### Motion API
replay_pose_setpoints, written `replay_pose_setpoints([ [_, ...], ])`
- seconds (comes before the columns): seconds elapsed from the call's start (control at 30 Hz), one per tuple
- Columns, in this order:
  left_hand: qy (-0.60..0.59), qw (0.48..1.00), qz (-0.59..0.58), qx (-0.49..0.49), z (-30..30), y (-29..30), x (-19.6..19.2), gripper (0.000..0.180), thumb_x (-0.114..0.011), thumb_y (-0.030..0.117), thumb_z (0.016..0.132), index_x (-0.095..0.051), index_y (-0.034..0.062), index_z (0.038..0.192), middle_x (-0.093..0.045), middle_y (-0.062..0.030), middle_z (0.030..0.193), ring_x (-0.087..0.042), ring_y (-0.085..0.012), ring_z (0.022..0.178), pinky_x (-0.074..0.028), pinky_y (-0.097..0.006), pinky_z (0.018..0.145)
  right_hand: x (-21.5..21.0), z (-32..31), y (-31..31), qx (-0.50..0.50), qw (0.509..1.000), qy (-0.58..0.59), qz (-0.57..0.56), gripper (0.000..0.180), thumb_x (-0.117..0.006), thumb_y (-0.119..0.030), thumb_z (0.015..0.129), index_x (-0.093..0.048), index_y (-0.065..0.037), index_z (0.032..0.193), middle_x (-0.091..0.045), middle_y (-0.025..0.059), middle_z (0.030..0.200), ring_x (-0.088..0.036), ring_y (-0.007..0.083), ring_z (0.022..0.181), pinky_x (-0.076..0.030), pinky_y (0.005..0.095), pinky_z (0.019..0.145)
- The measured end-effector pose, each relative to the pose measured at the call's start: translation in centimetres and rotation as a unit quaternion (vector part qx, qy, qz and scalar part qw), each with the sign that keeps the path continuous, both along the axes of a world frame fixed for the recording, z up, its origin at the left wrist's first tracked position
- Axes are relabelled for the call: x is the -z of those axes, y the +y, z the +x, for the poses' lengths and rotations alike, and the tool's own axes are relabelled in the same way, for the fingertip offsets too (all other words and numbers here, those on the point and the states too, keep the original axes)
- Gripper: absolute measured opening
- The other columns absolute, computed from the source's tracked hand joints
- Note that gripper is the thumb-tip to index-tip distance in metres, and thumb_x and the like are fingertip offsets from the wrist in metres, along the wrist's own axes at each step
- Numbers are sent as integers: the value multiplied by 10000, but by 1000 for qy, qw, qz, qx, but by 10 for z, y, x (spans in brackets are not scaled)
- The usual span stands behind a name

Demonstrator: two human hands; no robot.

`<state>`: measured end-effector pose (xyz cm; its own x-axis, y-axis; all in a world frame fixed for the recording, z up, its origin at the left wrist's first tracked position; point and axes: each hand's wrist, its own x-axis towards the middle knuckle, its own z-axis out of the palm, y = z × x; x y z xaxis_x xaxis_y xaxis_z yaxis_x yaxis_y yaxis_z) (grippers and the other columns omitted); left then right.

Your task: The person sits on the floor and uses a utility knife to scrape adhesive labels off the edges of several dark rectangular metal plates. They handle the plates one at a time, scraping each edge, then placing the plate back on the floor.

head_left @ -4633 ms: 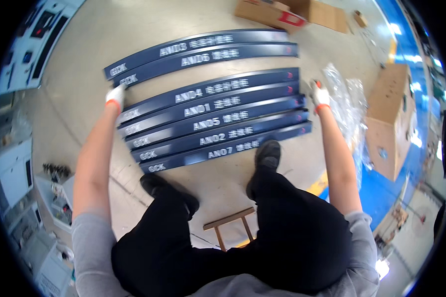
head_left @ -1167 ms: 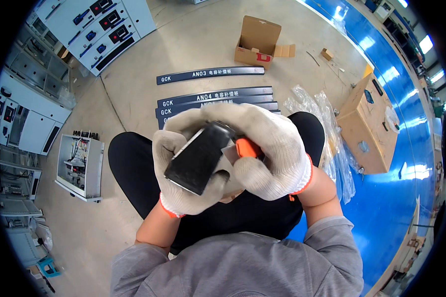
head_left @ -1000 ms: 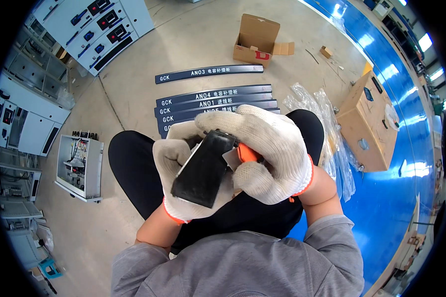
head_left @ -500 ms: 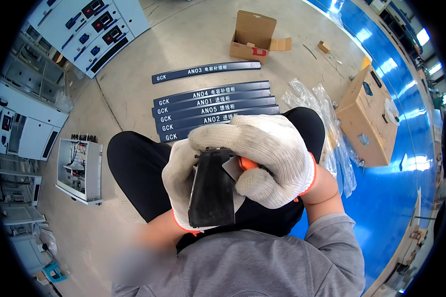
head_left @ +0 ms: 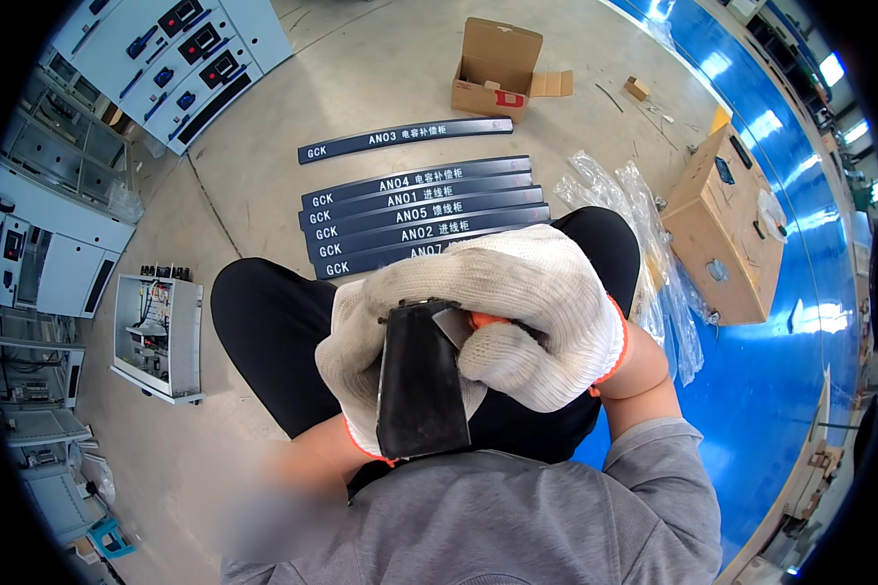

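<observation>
Both my hands wear off-white knit gloves with orange cuffs and meet over my lap. My left hand (head_left: 349, 349) is closed around the left side of a black, tapered piece (head_left: 422, 395) with small ears at its far end. In my right hand (head_left: 546, 327) is an orange-handled knife (head_left: 484, 319), most of its handle hidden by the glove. Its flat grey blade (head_left: 451, 327) lies against the upper right edge of the black piece. Beyond my hands, several long dark nameplate strips (head_left: 419, 205) with white lettering lie on the floor, the nearest partly covered by my glove.
An opened cardboard box (head_left: 483, 96) stands beyond the strips. Clear plastic wrap (head_left: 644, 234) and a wooden crate (head_left: 717, 244) are on the right, beside blue flooring. On the left are a metal enclosure with wiring (head_left: 156, 341) and grey switchgear cabinets (head_left: 54, 229).
The black piece has shifted slightly right and towards me, and my hands have moved a little with it. Both grips stay the same.
</observation>
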<state>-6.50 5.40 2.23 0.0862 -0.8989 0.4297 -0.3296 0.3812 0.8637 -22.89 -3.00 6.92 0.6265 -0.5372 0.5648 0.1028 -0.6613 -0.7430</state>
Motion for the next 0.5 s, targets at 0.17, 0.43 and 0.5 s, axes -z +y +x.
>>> replay_pose_setpoints([
  [0.17, 52, 998, -25, 35, 0, -5, -4, 315, -844, 96, 763, -737, 23, 1050, -737, -70, 1010, -691, -218, 936, -524, -330, 853, 0, 1, -2, -22, 998, -14, 49, 343, -648, -186, 945, -711, -17, 1237, -726, 148, 956, -742, 308, 806, -586, 350, 714],
  [0.43, -61, 990, -126, -20, 6, -9, 2, 389, -850, 101, 751, -710, -6, 1098, -708, -78, 989, -668, -213, 863, -504, -326, 804, 3, 1, 0, -59, 976, -67, 200, 406, -501, -262, 1053, -643, 12, 1316, -737, 157, 1099, -751, 240, 861, -581, 333, 811],
  [0.5, -109, 983, -147, -35, 11, -9, 9, 450, -896, 139, 716, -701, 13, 1101, -695, -65, 1000, -656, -210, 866, -497, -326, 786, 6, 2, -1, -59, 987, -38, 146, 417, -487, -253, 1059, -622, 16, 1347, -754, 144, 1056, -750, 222, 844, -577, 322, 831],
])
